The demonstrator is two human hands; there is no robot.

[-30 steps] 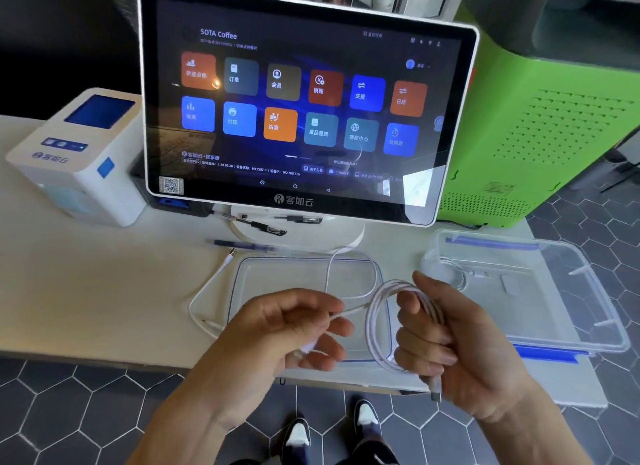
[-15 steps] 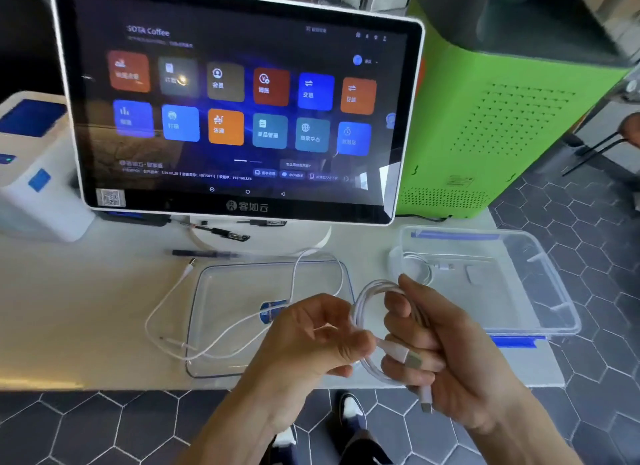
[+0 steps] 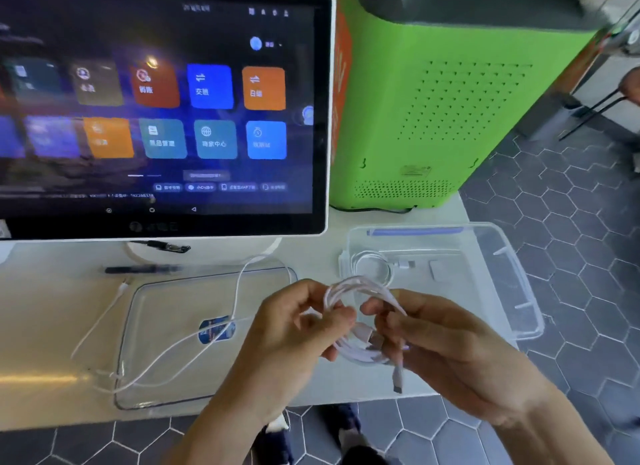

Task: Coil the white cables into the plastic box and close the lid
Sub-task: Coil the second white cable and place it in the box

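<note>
With my left hand (image 3: 294,329) and right hand (image 3: 446,343) both pinching the coil (image 3: 360,352) above the counter (image 3: 45,329), I should keep loops tight, tuck the plug, then lower it into the box (image 3: 512,277).

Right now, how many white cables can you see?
3: one coil held in both hands, one coil inside the box, one loose cable across the lid. More may be hidden.

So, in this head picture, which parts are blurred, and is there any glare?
Head view: motion blur smears the touchscreen text, worst at its left; the pen streaks too. Both hands, left and right, and the coiled white cable stay fairly readable. Glare lies on the table's near left edge, and a lamp reflects in the screen.
</note>
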